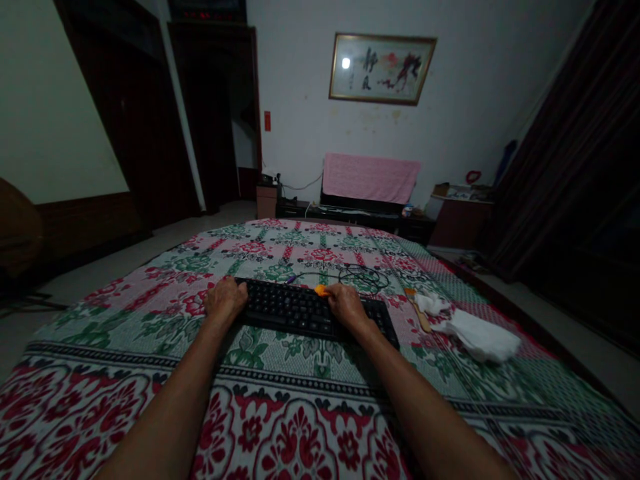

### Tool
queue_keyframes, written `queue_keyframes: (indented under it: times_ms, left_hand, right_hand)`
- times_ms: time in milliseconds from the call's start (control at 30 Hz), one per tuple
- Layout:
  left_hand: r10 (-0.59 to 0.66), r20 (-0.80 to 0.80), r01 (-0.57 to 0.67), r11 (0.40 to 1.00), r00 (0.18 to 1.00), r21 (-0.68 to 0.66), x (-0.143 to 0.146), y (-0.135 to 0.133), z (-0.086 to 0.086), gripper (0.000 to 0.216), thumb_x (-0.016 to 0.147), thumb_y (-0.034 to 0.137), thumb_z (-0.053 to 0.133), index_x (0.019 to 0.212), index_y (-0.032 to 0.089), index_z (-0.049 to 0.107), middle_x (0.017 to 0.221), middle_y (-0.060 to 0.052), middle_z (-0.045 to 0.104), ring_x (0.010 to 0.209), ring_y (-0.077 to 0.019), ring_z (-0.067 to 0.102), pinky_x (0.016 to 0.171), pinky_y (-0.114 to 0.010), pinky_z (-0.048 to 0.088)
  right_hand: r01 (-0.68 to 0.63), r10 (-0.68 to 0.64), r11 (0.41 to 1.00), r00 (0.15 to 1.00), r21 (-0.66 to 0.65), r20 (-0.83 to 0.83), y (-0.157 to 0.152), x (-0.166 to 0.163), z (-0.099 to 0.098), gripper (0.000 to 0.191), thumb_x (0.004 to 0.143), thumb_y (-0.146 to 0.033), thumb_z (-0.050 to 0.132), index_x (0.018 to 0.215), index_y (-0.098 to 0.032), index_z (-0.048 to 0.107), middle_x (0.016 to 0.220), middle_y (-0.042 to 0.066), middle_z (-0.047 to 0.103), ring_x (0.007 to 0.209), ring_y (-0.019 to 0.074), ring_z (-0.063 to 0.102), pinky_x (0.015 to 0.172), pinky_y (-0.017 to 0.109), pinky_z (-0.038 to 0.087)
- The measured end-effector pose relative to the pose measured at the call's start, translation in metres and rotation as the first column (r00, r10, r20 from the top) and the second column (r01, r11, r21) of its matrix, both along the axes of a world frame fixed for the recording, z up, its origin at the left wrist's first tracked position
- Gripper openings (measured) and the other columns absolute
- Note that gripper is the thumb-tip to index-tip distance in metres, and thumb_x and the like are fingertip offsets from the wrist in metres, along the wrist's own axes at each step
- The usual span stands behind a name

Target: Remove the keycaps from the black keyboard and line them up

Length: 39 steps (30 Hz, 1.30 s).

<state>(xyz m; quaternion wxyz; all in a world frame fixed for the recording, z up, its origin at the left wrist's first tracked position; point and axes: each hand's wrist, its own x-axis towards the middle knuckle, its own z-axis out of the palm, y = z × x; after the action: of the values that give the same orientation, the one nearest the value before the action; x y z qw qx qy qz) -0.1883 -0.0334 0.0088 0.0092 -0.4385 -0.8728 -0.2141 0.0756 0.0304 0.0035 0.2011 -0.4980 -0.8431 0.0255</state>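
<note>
A black keyboard [295, 308] lies across a flower-patterned bedspread [280, 400]. My left hand [225, 298] is curled over the keyboard's left end, fingers wrapped round its edge. My right hand [346, 303] rests on the keys right of the middle, fingers pinched on a small orange thing [321, 291], perhaps a cloth or sponge, pressed against the keyboard's far edge. The keyboard's black cable [363, 277] lies coiled just beyond the hands.
White cloths [475, 333] and a wooden-handled brush [419, 310] lie on the bedspread to the right of the keyboard. Beyond the bed stand a low cabinet with a pink cover [370, 177], a framed picture [381, 67] and dark doors at left.
</note>
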Motion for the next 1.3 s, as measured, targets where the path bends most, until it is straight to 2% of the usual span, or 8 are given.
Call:
queue_keyframes:
  times_ms: [267, 367, 467, 633, 767, 967, 1133, 1300]
  left_hand:
    - [-0.005, -0.029, 0.003, 0.999, 1.0, -0.043, 0.0, 0.0, 0.004, 0.039, 0.079, 0.031, 0.034, 0.099, 0.014, 0.064, 0.108, -0.018, 0.062, 0.097, -0.0331, 0.056, 0.077, -0.041, 0.041]
    - [-0.207, -0.092, 0.206, 0.978, 0.974, -0.016, 0.002, 0.006, -0.002, 0.04, 0.083, 0.03, 0.029, 0.096, 0.017, 0.064, 0.105, -0.013, 0.064, 0.096, -0.0265, 0.057, 0.08, -0.034, 0.041]
    - [-0.391, -0.116, 0.383, 0.92, 0.913, -0.087, 0.003, 0.011, -0.008, 0.041, 0.084, 0.031, 0.025, 0.09, 0.017, 0.063, 0.096, -0.01, 0.066, 0.09, -0.0223, 0.059, 0.078, -0.029, 0.04]
    - [-0.441, -0.079, 0.432, 0.896, 0.894, -0.108, -0.007, 0.014, -0.01, 0.043, 0.085, 0.036, 0.025, 0.087, 0.017, 0.063, 0.091, -0.009, 0.066, 0.088, -0.0236, 0.059, 0.076, -0.03, 0.039]
    - [-0.504, 0.069, 0.506, 0.862, 0.861, -0.011, -0.025, 0.013, -0.012, 0.045, 0.083, 0.046, 0.027, 0.088, 0.021, 0.065, 0.087, -0.003, 0.067, 0.087, -0.0218, 0.059, 0.076, -0.027, 0.041]
    - [-0.507, 0.322, 0.446, 0.861, 0.8, 0.246, -0.039, 0.005, -0.018, 0.054, 0.076, 0.057, 0.038, 0.107, 0.02, 0.063, 0.115, 0.0, 0.062, 0.108, -0.0214, 0.053, 0.092, -0.026, 0.04]
    - [-0.499, 0.373, 0.42, 0.865, 0.783, 0.275, -0.04, 0.002, -0.019, 0.053, 0.077, 0.052, 0.039, 0.111, 0.019, 0.062, 0.121, -0.002, 0.058, 0.115, -0.0213, 0.049, 0.1, -0.029, 0.034]
    - [-0.466, 0.386, 0.358, 0.877, 0.796, 0.32, -0.046, 0.01, -0.026, 0.048, 0.076, 0.037, 0.039, 0.116, 0.017, 0.058, 0.118, -0.003, 0.06, 0.112, -0.0193, 0.051, 0.1, -0.03, 0.034]
  right_hand:
    - [-0.022, 0.022, 1.0, 1.0, 0.001, 0.004, 0.004, 0.022, 0.002, 0.034, 0.077, -0.012, 0.044, 0.101, -0.019, 0.067, 0.094, 0.008, 0.069, 0.087, 0.0185, 0.061, 0.076, 0.024, 0.041]
    - [-0.039, 0.039, 0.999, 0.999, 0.011, 0.02, 0.001, 0.025, 0.001, 0.034, 0.077, -0.012, 0.044, 0.101, -0.018, 0.067, 0.095, 0.008, 0.068, 0.088, 0.0188, 0.061, 0.077, 0.024, 0.04]
    - [-0.074, 0.074, 0.997, 0.997, 0.008, 0.025, -0.01, 0.028, -0.001, 0.032, 0.078, -0.011, 0.042, 0.098, -0.017, 0.068, 0.093, 0.009, 0.068, 0.088, 0.0185, 0.06, 0.078, 0.024, 0.04]
    - [-0.177, 0.177, 0.984, 0.984, -0.009, 0.0, -0.032, 0.042, -0.002, 0.031, 0.079, -0.01, 0.043, 0.097, -0.018, 0.067, 0.094, 0.006, 0.067, 0.088, 0.0164, 0.059, 0.079, 0.023, 0.039]
    - [-0.18, 0.179, 0.984, 0.981, -0.007, -0.078, -0.033, 0.043, 0.005, 0.032, 0.077, -0.01, 0.047, 0.101, -0.021, 0.065, 0.094, 0.003, 0.067, 0.085, 0.0142, 0.06, 0.077, 0.022, 0.041]
    - [-0.063, 0.068, 0.996, 0.994, 0.071, -0.08, -0.007, 0.011, 0.007, 0.026, 0.08, -0.015, 0.047, 0.096, -0.02, 0.066, 0.092, 0.004, 0.068, 0.085, 0.016, 0.06, 0.077, 0.023, 0.042]
    - [-0.082, 0.081, 0.996, 0.995, 0.019, 0.051, -0.006, 0.002, 0.0, 0.031, 0.08, -0.012, 0.045, 0.103, -0.019, 0.065, 0.099, 0.008, 0.067, 0.09, 0.0178, 0.06, 0.08, 0.024, 0.041]
    - [-0.123, 0.12, 0.992, 0.988, 0.032, 0.098, -0.024, 0.015, 0.0, 0.03, 0.08, -0.011, 0.043, 0.096, -0.018, 0.068, 0.093, 0.007, 0.068, 0.086, 0.0169, 0.06, 0.077, 0.023, 0.041]
